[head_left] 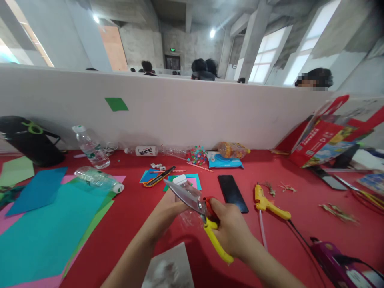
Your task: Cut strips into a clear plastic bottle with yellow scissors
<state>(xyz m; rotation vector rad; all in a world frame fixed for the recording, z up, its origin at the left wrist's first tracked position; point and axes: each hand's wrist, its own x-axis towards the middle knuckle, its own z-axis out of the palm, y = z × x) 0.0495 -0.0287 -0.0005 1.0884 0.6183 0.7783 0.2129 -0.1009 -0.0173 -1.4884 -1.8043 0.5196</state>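
Note:
My right hand (232, 228) is closed around the yellow and red handles of a pair of shears (195, 208), whose steel blades point up and left. My left hand (169, 210) grips a clear plastic bottle with a white cap (181, 182), partly hidden behind the blades. Both hands hover low over the red table (297, 224), near its front middle. The blades lie against the bottle's upper part.
Sheets of teal, blue, green and pink paper (51, 228) cover the left. Two more bottles (91, 150) sit beyond them. A black phone (232, 193), a yellow glue gun (270, 204), a purple tool (336, 264), wipes (223, 161) and a white partition (180, 108) surround the hands.

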